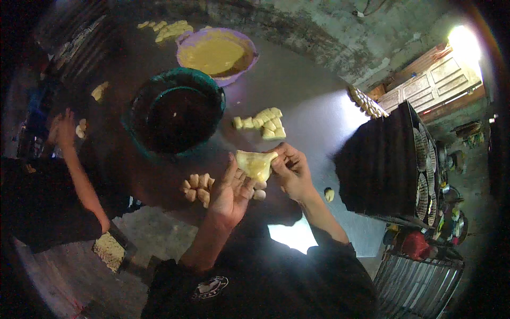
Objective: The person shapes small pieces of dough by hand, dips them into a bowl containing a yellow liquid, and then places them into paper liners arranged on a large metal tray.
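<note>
A flattened piece of pale yellow dough (pixel 255 164) is stretched between my two hands. My left hand (pixel 231 194) is palm up, its fingers at the dough's left side and underside. My right hand (pixel 291 170) pinches the dough's right edge between thumb and fingers. Several small dough lumps (pixel 199 186) lie on the dark metal table behind and left of my left hand. Beyond the dough, a cluster of cut yellow pieces (pixel 271 119) rests on the table.
A teal tub (pixel 133 119) and a lilac basin with yellow contents (pixel 215 53) stand beyond. More dough (pixel 172 29) lies farther back. At left is another person's arm (pixel 82 175) near a few pieces. A dark rack with trays (pixel 388 165) and a wire crate (pixel 414 282) are at right.
</note>
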`<state>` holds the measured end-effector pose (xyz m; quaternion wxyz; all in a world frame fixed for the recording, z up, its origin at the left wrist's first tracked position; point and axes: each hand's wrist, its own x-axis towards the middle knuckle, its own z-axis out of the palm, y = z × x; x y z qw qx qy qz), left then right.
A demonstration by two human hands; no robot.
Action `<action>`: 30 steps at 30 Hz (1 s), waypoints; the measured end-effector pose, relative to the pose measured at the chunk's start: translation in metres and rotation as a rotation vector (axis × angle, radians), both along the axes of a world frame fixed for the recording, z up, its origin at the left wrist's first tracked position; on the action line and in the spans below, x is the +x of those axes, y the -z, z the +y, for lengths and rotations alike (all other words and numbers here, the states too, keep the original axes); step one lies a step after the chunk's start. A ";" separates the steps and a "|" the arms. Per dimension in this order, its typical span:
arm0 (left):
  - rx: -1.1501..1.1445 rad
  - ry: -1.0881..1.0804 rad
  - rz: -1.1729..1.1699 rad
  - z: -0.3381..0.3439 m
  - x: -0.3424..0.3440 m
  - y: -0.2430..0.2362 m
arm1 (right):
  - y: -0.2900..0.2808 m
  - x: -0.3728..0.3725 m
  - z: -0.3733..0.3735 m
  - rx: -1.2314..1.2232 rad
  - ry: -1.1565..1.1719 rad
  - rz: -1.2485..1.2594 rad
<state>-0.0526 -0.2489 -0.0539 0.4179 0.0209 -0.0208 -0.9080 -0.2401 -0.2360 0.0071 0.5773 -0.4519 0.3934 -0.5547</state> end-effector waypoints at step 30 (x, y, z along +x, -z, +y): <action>-0.941 -0.307 -1.039 0.225 -0.075 -0.071 | -0.052 -0.089 0.243 -0.456 -0.021 0.568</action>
